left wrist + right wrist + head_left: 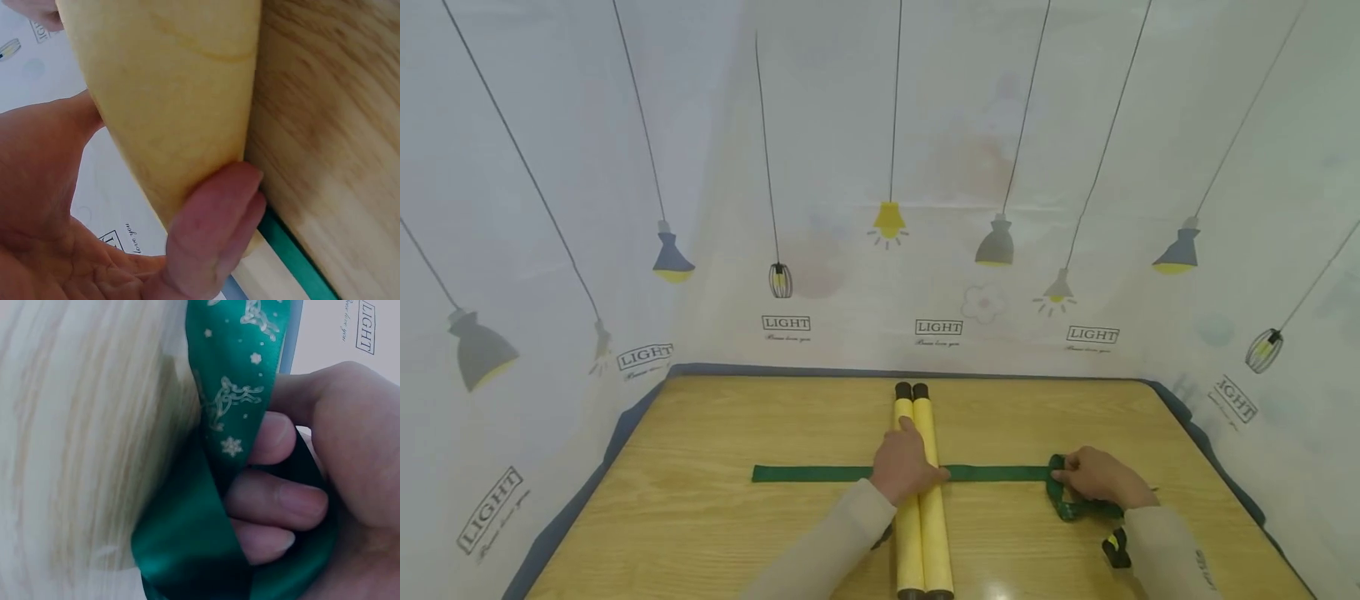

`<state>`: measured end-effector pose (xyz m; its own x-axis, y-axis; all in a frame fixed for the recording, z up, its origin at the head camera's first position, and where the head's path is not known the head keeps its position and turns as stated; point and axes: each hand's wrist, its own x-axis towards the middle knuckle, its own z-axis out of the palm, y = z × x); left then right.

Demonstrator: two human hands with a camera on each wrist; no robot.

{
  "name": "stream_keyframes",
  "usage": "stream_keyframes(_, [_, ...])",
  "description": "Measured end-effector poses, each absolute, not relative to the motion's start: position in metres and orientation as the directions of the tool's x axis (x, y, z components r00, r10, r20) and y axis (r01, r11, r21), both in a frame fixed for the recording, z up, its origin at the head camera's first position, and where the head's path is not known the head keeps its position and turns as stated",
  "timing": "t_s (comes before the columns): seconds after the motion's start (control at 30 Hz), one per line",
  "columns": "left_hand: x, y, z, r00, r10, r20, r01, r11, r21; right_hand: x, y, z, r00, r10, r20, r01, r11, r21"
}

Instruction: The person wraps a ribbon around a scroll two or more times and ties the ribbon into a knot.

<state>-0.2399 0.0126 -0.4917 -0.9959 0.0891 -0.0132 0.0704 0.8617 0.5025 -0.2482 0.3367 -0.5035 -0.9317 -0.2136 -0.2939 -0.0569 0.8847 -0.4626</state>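
Two yellow tubes (931, 521) with dark end caps lie side by side, pointing away from me, across a flat green ribbon (1000, 473). My left hand (901, 467) holds them from above where they cross the ribbon. In the left wrist view its fingers (209, 231) wrap the side of a tube, close to the ribbon on the table. To the right, my right hand (1101, 477) pinches the ribbon where it bends into a loose loop. The right wrist view shows white reindeer and snowflakes on this ribbon (234, 394), with its slack looped about the fingers.
A small black object (1116, 548) with a yellow-green patch sits beside my right sleeve. Part of a dark item (882, 537) shows between my left sleeve and the tubes. The wooden table (737, 425) meets a pale wall covering (850, 333) printed with lamps.
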Motion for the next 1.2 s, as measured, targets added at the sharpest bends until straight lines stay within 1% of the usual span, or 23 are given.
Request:
stream_keyframes(0.23, [-0.237, 0.016, -0.494, -0.996, 0.083, 0.01, 0.079, 0.898, 0.433, -0.246, 0.336, -0.503, -0.936, -0.216, -0.277, -0.062, 0.877, -0.476])
stream_keyframes(0.47, [-0.235, 0.01, -0.492, -0.996, 0.086, -0.022, 0.067, 0.895, 0.441, -0.246, 0.336, -0.502, -0.934, -0.207, -0.292, -0.043, 0.874, -0.483])
stream_keyframes(0.53, [-0.236, 0.006, -0.491, -0.994, 0.106, -0.027, 0.086, 0.909, 0.408, -0.246, 0.336, -0.502, -0.935, -0.208, -0.288, -0.045, 0.874, -0.484])
stream_keyframes(0.63, [-0.239, -0.003, -0.488, -0.989, 0.146, 0.0, 0.135, 0.913, 0.384, -0.246, 0.337, -0.503, -0.936, -0.214, -0.278, -0.057, 0.874, -0.483])
stream_keyframes(0.8, [-0.247, -0.022, -0.492, -0.976, 0.217, 0.027, 0.206, 0.872, 0.444, -0.247, 0.337, -0.502, -0.935, -0.207, -0.287, -0.045, 0.875, -0.482])
stream_keyframes(0.97, [-0.252, -0.048, -0.495, -0.951, 0.31, 0.0, 0.277, 0.851, 0.446, -0.247, 0.337, -0.503, -0.934, -0.202, -0.296, -0.039, 0.877, -0.478])
stream_keyframes(1.2, [-0.257, -0.092, -0.508, -0.898, 0.44, -0.006, 0.366, 0.755, 0.544, -0.248, 0.338, -0.506, -0.937, -0.204, -0.283, -0.051, 0.883, -0.466])
